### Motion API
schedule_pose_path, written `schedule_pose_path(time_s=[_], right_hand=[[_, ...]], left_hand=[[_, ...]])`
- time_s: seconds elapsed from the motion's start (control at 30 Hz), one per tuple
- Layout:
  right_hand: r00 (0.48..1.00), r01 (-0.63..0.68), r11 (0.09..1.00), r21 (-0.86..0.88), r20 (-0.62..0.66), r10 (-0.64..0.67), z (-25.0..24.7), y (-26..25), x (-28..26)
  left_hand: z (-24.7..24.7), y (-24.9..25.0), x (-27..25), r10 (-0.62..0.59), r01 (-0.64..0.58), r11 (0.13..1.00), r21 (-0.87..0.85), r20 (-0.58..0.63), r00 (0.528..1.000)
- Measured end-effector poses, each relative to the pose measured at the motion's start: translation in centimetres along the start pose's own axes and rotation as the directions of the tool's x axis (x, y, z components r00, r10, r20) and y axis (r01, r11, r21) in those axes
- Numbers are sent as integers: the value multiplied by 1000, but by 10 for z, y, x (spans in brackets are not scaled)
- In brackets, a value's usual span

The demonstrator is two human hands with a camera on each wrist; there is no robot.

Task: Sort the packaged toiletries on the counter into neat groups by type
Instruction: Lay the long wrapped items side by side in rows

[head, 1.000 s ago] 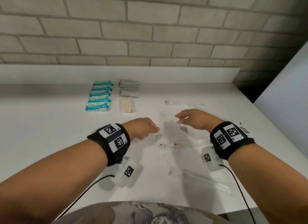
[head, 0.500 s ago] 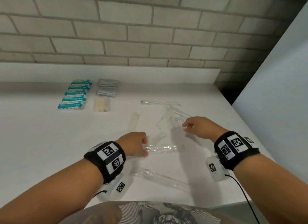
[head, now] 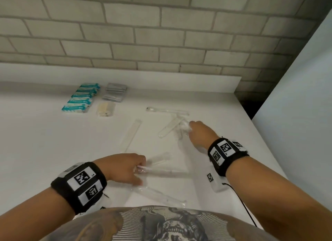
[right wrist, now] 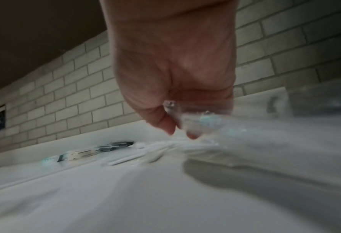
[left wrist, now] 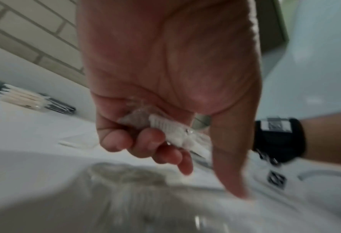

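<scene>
Several clear-wrapped toothbrushes lie scattered on the white counter (head: 45, 151). My left hand (head: 129, 169) (left wrist: 155, 138) curls its fingers round the head end of one wrapped toothbrush (head: 167, 173) (left wrist: 173, 132) near the front. My right hand (head: 197, 133) (right wrist: 177, 126) pinches the end of another clear toothbrush packet (head: 183, 126) (right wrist: 203, 119) at the right. Sorted at the back left are a row of teal packets (head: 80, 99), grey sachets (head: 115, 91) and a cream packet (head: 106, 108).
More wrapped toothbrushes lie loose: one (head: 132, 134) in the middle, one (head: 167, 110) at the back, one (head: 159, 196) near the front edge. A brick wall (head: 161, 34) stands behind and a pale panel (head: 296, 106) bounds the right side.
The view has swung left. My left hand has closed round the near toothbrush packet. My right hand reached farther back and right and took hold of another packet's end.
</scene>
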State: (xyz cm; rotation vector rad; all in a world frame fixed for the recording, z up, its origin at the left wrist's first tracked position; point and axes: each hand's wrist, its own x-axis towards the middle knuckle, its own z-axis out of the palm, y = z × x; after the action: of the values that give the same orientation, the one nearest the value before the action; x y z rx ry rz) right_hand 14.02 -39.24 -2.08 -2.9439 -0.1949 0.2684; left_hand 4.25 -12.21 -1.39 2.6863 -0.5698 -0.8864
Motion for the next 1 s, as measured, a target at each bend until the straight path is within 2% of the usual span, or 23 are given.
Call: schedule_pose_path(time_s=[0.07,0.1,0.27,0.37,0.43,0.53,0.6,0.67,0.73,0.8,0.9,1.0], right_hand=[[996,-38,999,-23,-80,36,-7,13,2],[995,-66,996,-55,-83,61,-9,20,3],[981,-149,975,-165,98,167,-15,44,16],[979,-135,975,-176,127,159,-26,42,27],[984,-108,981,-161,121,128,-34,34,38],[994,-35,995,-93,103,45,-40,15,56],[992,15,999,-53,123,-8,-40,-2,68],[989,48,999,-18,141,-45,-38,-19,78],[983,76,997,7,166,-76,-36,-33,86],[976,105,994,11,193,-105,-33,-43,91],[959,78,990,115,265,-106,-32,-52,97],[945,113,993,27,304,-116,-36,-58,96]], left_hand=[[8,8,0,-10,8,999,35,63,998],[10,12,1,-16,14,999,41,52,999],[6,18,13,-3,6,995,99,-29,1000],[-2,10,14,-1,6,999,39,-127,992],[-9,-1,15,-61,51,997,-49,-241,969],[-17,-19,17,-221,168,971,-171,-373,901],[-16,-31,20,-321,239,941,-240,-410,854],[-14,-43,22,-393,264,903,-339,-400,828],[-11,-52,22,-379,199,880,-432,-384,842],[-10,-55,19,-343,164,879,-447,-356,869],[-11,-52,20,-341,235,920,-313,-347,874],[-18,-46,27,-302,255,949,-187,-295,906]])
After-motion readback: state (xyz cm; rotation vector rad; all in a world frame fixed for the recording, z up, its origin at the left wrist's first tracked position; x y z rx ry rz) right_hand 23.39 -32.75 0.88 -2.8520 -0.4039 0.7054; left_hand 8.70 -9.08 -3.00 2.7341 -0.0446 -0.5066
